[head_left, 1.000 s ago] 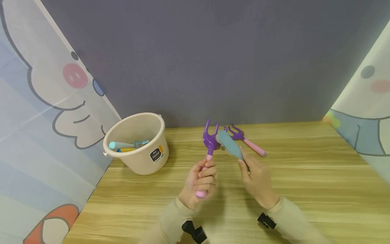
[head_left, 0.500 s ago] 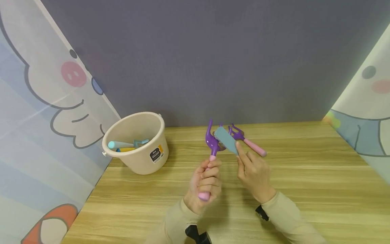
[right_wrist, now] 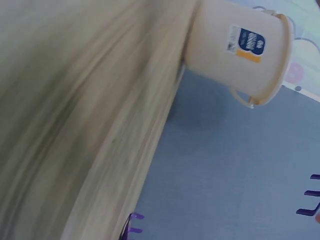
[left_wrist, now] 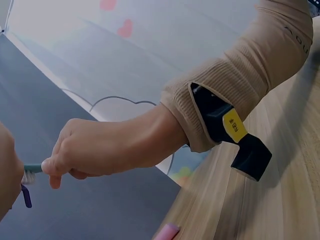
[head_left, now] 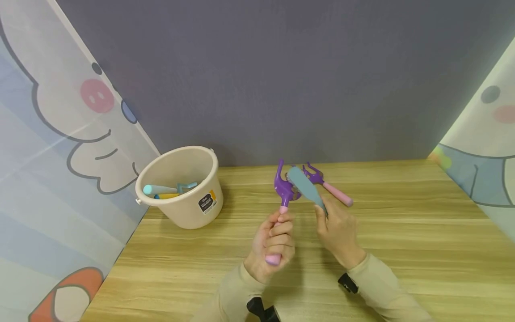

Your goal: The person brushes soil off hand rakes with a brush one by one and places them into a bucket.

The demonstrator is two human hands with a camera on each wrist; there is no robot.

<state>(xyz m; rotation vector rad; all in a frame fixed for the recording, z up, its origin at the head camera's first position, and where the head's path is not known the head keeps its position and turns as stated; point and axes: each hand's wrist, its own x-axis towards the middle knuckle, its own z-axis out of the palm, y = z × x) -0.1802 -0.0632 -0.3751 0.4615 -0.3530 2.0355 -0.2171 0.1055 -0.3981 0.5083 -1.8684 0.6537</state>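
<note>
In the head view my left hand grips the pink handle of a small purple hand rake, tines pointing up and away. My right hand holds a blue-grey scrubbing brush by its handle. The brush head overlaps the rake's tines, bristles turned toward them and mostly hidden. The left wrist view shows the right hand from the side, with white bristles beside a purple tine. In the right wrist view only the rake's tines show; both hands are nearly out of frame.
A second purple rake with a pink handle lies on the wooden table behind the right hand. To the left stands a cream bucket holding a light-blue-handled tool and a yellow-and-blue one. A grey panel rises behind the table.
The held rake has shifted slightly right and turned. The brush has moved against its tines and slid over them, and the right index finger has come off the brush's back.
</note>
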